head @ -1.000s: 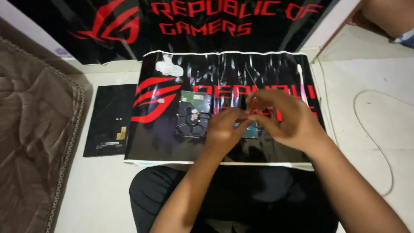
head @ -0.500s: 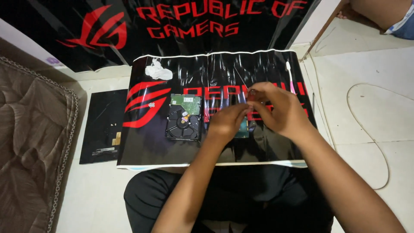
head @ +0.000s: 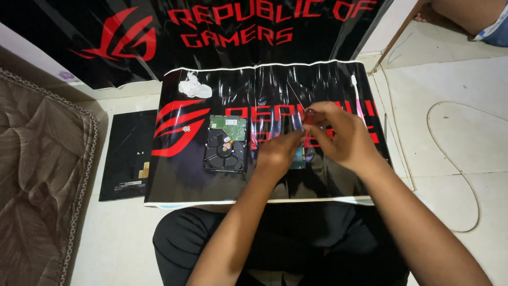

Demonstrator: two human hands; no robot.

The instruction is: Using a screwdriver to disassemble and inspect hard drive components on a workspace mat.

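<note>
Right hand (head: pixel 338 139) pinches red-handled screwdriver (head: pixel 308 117), fingers closed round it. Left hand (head: pixel 278 152) curled over small teal part (head: pixel 298 159), grip unclear. Hard drive (head: pixel 226 144) lies just left on black mat (head: pixel 180 175), board side up, seemingly intact; dismantling looks barely begun. White tissue (head: pixel 194 87) at mat's far corner.

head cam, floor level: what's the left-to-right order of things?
Brown quilted mattress → flat black panel → crumpled white cloth → opened hard drive with green circuit board → left hand → right hand, pinching a small red-tipped tool → thin looped white cable.
</note>
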